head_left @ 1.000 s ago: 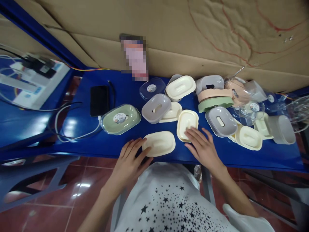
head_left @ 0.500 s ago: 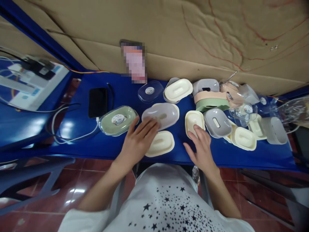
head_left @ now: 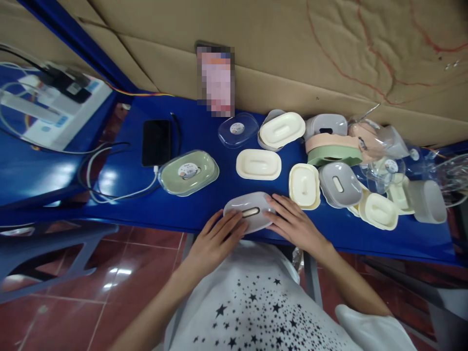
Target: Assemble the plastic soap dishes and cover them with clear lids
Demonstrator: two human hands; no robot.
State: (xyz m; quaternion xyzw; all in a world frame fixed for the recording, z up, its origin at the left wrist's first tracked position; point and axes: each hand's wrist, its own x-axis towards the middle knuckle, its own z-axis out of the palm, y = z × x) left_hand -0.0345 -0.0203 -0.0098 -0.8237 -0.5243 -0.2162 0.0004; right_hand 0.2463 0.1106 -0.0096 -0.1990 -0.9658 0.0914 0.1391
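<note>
Power strip [head_left: 46, 129]: at the far left, well apart from both hands, with a black adapter [head_left: 75, 87] plugged in.
Black smartphone [head_left: 156, 142]: flat on the blue surface [head_left: 126, 117], with a white cable plug [head_left: 156, 170] at the near edge; best avoided in any wide leftward sweep.
Green dish [head_left: 208, 170]: under a clear labelled cover [head_left: 188, 170], right of the smartphone and near enough for an accidental nudge.
Left hand [head_left: 215, 243]: palm down, fingers nearly straight and slightly spread, tips over the left end of the grey slotted tray [head_left: 254, 201]; with thumb out of sight, no telling of a pinch under the rim.
Loose clear lid [head_left: 236, 139]: flat toward the back, well apart from the grey slotted tray.
Grey slotted tray: near the front edge of the surface, between both hands and touched by each; cream visible through the slot [head_left: 250, 212], probably from a piece beneath. Best handled with light, even contact at opposite ends; likely to tip or skid under lopsided weight.
Cream oval tray [head_left: 258, 168]: flat, just behind.
Right hand [head_left: 294, 224]: fingers fanned, tips on the right end; thumb hidden, so no telling of a pinch. Best matched to the left in height and pressure.
Cream box [head_left: 304, 187]: just behind the right hand; beware of stray knuckles.
Deep grey container [head_left: 424, 202]: far right, beyond more trays.
</note>
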